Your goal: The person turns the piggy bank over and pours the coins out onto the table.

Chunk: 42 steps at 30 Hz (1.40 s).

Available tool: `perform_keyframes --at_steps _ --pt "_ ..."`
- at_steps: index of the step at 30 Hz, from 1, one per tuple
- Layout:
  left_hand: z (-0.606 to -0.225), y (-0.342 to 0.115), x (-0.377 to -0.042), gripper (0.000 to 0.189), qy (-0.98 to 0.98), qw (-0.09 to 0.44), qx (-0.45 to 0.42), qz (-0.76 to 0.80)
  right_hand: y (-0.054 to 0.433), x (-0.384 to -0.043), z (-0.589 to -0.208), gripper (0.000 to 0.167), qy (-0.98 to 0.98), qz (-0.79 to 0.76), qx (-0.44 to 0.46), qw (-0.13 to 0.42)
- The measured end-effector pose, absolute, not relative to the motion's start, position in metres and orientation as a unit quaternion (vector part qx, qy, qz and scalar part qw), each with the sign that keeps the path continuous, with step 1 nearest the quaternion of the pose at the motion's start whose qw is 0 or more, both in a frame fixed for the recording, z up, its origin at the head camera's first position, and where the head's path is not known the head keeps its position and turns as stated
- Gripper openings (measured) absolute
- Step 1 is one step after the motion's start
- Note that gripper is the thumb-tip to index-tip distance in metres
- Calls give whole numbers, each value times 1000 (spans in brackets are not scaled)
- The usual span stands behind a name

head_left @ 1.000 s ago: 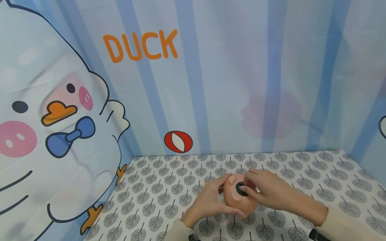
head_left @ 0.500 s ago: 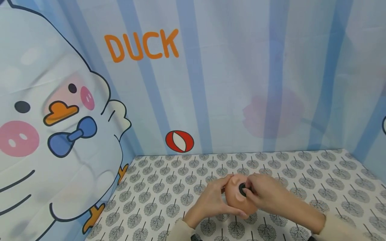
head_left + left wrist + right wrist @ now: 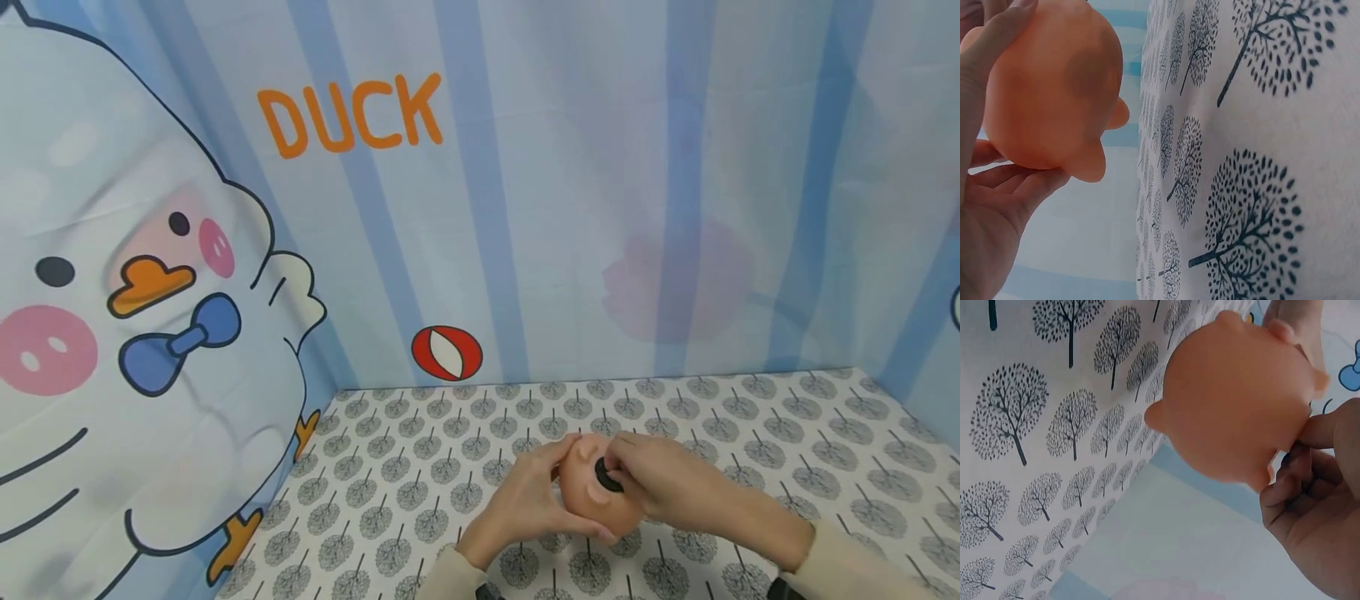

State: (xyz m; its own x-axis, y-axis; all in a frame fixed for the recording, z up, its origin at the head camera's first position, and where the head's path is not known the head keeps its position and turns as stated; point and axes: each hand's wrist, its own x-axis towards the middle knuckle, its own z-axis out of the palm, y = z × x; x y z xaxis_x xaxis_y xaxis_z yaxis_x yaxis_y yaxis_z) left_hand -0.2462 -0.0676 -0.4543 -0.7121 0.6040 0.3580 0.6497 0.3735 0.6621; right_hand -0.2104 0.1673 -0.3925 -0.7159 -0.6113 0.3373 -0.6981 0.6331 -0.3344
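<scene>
A round peach-coloured piggy bank (image 3: pixel 576 492) with stubby feet is held up over the cloth, its underside turned up and to the right. My left hand (image 3: pixel 521 504) grips it from the left, thumb on the near side and fingers round the far side. In its underside sits a round black plug (image 3: pixel 609 482), which my right hand (image 3: pixel 667 483) pinches at the edge. The left wrist view shows a dark round patch through the wall of the bank (image 3: pixel 1047 100). From the right wrist, fingertips bend in at the bank's (image 3: pixel 1235 400) edge, and the plug is mostly hidden.
Beneath the hands lies a white cloth (image 3: pixel 405 500) printed with grey trees. A striped blue curtain (image 3: pixel 570 208) rises along its back edge, and a large printed duck (image 3: pixel 165 450) covers the left side.
The right fingers have shifted slightly on the black plug, which now shows as a narrower, more tilted shape. My left hand keeps the same grip on the piggy bank.
</scene>
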Motion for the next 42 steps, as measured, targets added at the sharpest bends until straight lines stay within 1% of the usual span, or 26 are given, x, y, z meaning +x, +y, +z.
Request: perform_keyframes --at_steps 3,5,8,12,17,21,28,32,36,42 --pt "-455 -67 -246 102 -821 27 -383 -422 170 -212 -391 15 -896 208 378 104" --pt "-454 -66 -246 101 -819 28 -386 -423 171 -212 -391 14 -901 194 373 110" --pt "-454 -67 -246 101 -822 29 -384 -419 169 -211 -392 18 -910 152 363 126" --pt "-452 -68 -246 104 -832 32 -380 -403 168 -211 -396 22 -903 98 387 161" --pt "-453 -68 -247 105 -843 31 -379 -381 171 -212 -400 22 -893 78 408 176" --pt "-455 -69 -247 107 -849 40 -377 -369 173 -213 -397 21 -897 88 403 160" --pt "-454 -69 -249 103 -834 34 -375 -402 175 -214 -391 23 -903 117 389 138" --pt "-454 -70 -249 102 -834 28 -369 -410 178 -214 -390 17 -909 130 377 121" --pt "-455 -72 -250 102 -834 15 -360 -419 184 -214 -388 13 -917 134 357 120" --pt "-457 -74 -251 108 -836 17 -350 -422 192 -215 -383 9 -923 164 327 116"
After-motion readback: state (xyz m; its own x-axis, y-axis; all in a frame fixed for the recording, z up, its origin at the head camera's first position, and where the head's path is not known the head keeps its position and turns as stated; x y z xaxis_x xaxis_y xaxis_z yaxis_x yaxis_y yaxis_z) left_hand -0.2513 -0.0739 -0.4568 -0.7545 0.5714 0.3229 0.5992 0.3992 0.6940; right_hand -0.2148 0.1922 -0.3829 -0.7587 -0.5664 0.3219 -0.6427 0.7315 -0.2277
